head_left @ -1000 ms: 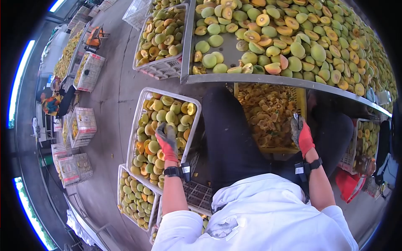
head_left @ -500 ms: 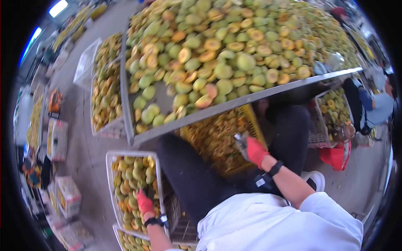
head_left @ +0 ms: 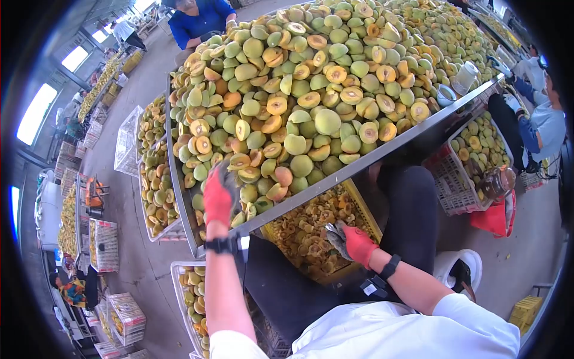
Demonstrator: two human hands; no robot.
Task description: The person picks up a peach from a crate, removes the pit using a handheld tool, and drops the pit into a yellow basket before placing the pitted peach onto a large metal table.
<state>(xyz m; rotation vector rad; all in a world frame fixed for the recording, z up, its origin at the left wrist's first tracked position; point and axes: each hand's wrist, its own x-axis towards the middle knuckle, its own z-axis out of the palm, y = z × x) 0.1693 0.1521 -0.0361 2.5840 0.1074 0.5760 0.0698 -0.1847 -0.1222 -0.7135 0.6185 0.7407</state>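
Note:
My left hand (head_left: 219,194), in a red glove with grey fingers, reaches into the near left edge of a heap of green-yellow stone fruit (head_left: 295,144), many cut in half. Its fingers touch or hover over the fruit; they are blurred, and I cannot see anything held. In the same kind of glove, my right hand (head_left: 354,242) is closed around a small metal tool (head_left: 330,228), whose shiny end sticks out. That hand is above a yellow crate (head_left: 366,210) of brownish-orange fruit pieces (head_left: 311,230), between my knees. The metal-edged table (head_left: 359,157) carries the heap.
A white crate of fruit (head_left: 174,272) stands by my left leg, another (head_left: 448,179) beyond my right. On the table's right edge are a white cup (head_left: 466,76) and a roll-like ring (head_left: 445,94). A person in blue (head_left: 200,27) sits across; another (head_left: 544,122) sits right.
My left hand has moved from the white crate on the left up to the heap on the table. The right hand stays over the yellow crate with its tool. The view has shifted.

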